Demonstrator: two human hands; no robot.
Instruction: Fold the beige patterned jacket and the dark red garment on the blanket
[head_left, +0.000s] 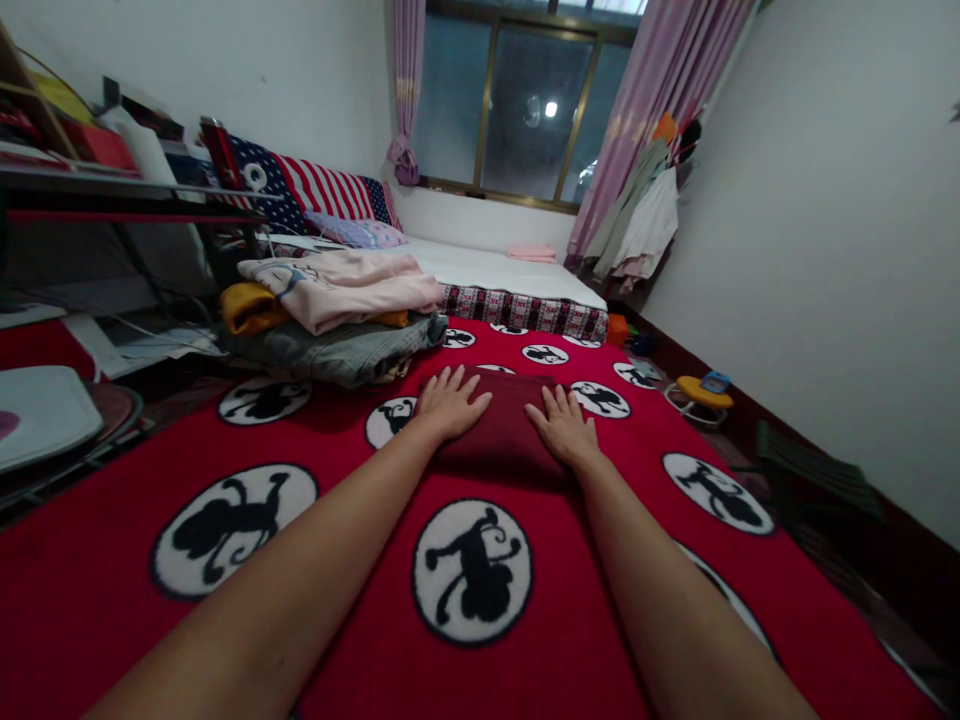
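Hands are lying flat, fingers spread, gripping nothing: left hand [450, 402] and right hand [561, 425] are pressing a folded dark red cloth [501, 430] on the red blanket [600, 600]. A clothes pile [337, 320] is crowding its left edge; blanket right of it is lying open.

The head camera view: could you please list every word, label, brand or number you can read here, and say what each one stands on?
No text can be read.
Red blanket: only black monkey figures in white circles, no words.
Pink garment on the clothes pile: a print, too blurred to read.
Flag-pattern pillow: stars and stripes only.
Dark red folded cloth under the left hand and right hand: plain.
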